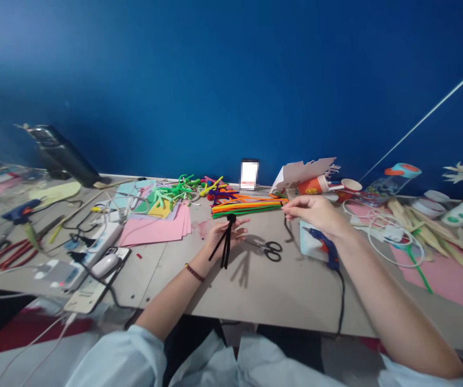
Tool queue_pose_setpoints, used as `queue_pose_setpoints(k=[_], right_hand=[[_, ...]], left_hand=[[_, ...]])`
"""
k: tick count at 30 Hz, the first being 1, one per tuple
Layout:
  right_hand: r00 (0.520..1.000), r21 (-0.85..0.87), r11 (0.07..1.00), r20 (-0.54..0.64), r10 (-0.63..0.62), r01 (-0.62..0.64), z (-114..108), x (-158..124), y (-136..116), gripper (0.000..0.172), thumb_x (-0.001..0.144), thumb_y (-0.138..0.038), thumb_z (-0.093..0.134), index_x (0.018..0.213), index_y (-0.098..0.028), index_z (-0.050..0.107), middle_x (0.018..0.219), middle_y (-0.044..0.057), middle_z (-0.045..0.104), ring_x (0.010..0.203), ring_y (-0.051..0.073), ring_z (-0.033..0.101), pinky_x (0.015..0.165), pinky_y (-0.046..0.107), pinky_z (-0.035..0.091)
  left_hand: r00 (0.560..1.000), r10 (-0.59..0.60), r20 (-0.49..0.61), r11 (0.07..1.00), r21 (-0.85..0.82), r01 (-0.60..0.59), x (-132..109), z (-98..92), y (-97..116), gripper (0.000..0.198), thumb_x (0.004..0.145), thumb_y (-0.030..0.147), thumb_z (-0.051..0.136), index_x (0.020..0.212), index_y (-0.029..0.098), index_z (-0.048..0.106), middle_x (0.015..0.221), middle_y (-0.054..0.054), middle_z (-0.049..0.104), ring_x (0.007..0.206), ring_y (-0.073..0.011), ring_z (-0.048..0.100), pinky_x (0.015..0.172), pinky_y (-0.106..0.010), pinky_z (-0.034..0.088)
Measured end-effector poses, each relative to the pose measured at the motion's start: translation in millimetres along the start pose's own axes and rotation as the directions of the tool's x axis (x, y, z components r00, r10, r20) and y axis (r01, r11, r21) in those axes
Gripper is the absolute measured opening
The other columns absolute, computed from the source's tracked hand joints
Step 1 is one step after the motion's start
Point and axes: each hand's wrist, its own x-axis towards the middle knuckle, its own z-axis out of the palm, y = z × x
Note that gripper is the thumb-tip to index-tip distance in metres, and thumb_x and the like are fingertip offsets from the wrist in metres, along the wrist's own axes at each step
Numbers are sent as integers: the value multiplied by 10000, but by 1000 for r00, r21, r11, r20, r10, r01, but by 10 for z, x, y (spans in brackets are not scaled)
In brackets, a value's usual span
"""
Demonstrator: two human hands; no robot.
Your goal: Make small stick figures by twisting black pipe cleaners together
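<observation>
My left hand (pixel 228 234) holds black pipe cleaners (pixel 226 244) bunched into a small knot at the top, with several straight ends hanging down over the palm. Some of that hand's fingers stretch out to the right. Off to the right, my right hand (pixel 312 212) pinches a short black pipe cleaner (pixel 287 228), which dangles bent below the fingertips. Between the hands lies a pair of scissors (pixel 269 250) with black handles. Behind them sits a bundle of orange, yellow and green pipe cleaners (pixel 249 206).
A blue glue gun (pixel 328 250) rests by my right forearm, its cord running off the table's front edge. To the left are pink paper sheets (pixel 154 228), a power strip (pixel 94 252), a mouse (pixel 105 265) and red-handled scissors (pixel 13 255). A phone (pixel 249 174) leans against the blue wall.
</observation>
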Motion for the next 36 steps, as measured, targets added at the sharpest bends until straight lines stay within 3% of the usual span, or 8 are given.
queue_pose_setpoints(k=[8,12,16,20,24,28,31,36], right_hand=[[962,100,990,244,-121,99,499,56,-492,249,631,-386,769,709,-156,712,629,24,683,572,130,632,590,265,519],[936,144,989,344,-77,28,677,47,-486,228,637,-367,768,697,-156,703,632,22,687,551,118,619,546,244,507],[903,155,987,428,-33,-37,824,29,-442,238,631,-382,767,678,-161,693,602,12,671,550,117,609,494,217,477],[887,178,979,463,7,-100,935,34,-470,253,634,-395,760,683,-164,670,574,1,646,504,105,576,412,190,412],[896,184,980,443,-9,-81,991,51,-552,239,636,-381,751,689,-170,654,562,-14,629,471,92,550,401,186,396],[948,32,987,277,-159,156,848,129,-632,171,656,-325,743,693,-167,689,661,10,671,561,94,579,487,197,430],[955,-86,965,188,-228,247,557,250,-649,186,657,-341,748,726,-171,716,692,24,690,604,116,601,523,218,446],[974,-324,935,-119,-192,145,-194,450,-607,161,683,-293,741,741,-146,716,666,36,696,555,109,581,548,251,422]], left_hand=[[1000,9,14,1000,8,-9,-12,17,-3,149,656,254,627,743,135,639,917,-118,680,900,-297,640,749,-377,462],[998,62,-27,998,8,-62,24,-11,-15,123,668,251,608,738,155,641,770,-88,676,922,-301,635,780,-405,471],[999,9,32,1000,17,-10,40,-42,-90,66,672,231,589,661,180,629,649,-66,648,883,-300,633,761,-420,479],[993,0,122,1000,-20,2,53,-45,-174,36,630,186,614,601,169,601,667,-60,648,834,-275,632,817,-428,468],[993,64,100,998,-23,-62,77,-24,-205,13,646,173,601,640,169,611,671,-46,648,816,-228,630,939,-412,421],[996,35,84,998,40,-39,61,14,-180,109,650,249,585,648,147,620,815,-116,675,1088,-309,568,1029,-408,348],[996,21,86,995,94,-29,25,67,-146,189,657,297,567,628,118,621,1043,-188,654,1207,-340,486,1055,-392,324],[1000,11,23,994,106,-13,-22,153,-107,197,655,300,559,618,118,627,1048,-204,638,1180,-320,517,1034,-343,360]])
